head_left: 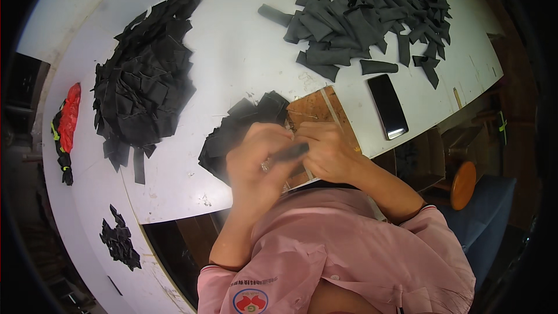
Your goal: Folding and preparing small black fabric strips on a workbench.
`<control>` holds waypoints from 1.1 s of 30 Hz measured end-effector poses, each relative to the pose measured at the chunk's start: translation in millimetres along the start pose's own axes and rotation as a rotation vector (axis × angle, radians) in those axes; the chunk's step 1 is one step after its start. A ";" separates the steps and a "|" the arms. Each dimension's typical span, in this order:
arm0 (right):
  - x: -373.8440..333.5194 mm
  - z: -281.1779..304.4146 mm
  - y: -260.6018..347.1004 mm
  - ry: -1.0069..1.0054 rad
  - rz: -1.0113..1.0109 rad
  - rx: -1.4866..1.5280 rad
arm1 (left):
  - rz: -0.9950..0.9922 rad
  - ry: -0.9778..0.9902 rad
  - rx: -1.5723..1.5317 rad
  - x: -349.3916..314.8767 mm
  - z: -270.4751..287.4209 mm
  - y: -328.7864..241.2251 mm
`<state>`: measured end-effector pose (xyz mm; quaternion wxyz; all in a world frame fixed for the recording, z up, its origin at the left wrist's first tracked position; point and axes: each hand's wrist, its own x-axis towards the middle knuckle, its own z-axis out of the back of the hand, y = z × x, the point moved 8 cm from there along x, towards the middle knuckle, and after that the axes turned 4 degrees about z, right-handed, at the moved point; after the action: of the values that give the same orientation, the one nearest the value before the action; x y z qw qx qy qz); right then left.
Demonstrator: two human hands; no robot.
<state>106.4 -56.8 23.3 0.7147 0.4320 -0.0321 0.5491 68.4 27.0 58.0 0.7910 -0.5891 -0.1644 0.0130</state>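
My left hand (256, 160) and my right hand (328, 151) meet over the table's near edge, both pinching one small dark fabric strip (290, 152) held between them. Just beyond my left hand lies a small stack of black fabric pieces (241, 125). Under my right hand sits a wooden board (317, 107) with a ruler strip along it. My pink sleeves and shirt fill the lower part of the view.
A big heap of black cut pieces (145, 75) lies at the left, a heap of dark grey strips (372, 11) at the far right. A black phone (387, 106) rests near the right edge of the white table (244, 52). A red and black cloth (67, 125) hangs far left; a wooden stool (463, 185) stands lower right.
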 end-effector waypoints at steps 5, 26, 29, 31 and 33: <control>-10.1 -14.1 -9.3 0.085 -0.080 0.019 | 0.127 -0.079 -0.112 -14.1 -4.3 26.9; -1.2 -4.6 -0.4 0.167 -0.174 -0.149 | 0.156 -0.076 -0.616 -18.4 7.1 38.4; 7.4 9.8 8.7 0.119 -0.222 -0.127 | 0.087 -0.068 -0.551 -9.3 7.7 24.2; 9.4 12.3 10.2 0.134 -0.211 -0.143 | 0.090 -0.046 -0.476 -3.2 4.5 9.2; -4.9 -5.8 -8.4 0.137 -0.164 -0.129 | 0.187 0.040 -0.066 -0.6 -7.4 5.6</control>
<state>108.9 -57.0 12.3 0.7839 0.3481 0.0169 0.5138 70.9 21.7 50.8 0.7697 -0.6277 -0.0931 0.0695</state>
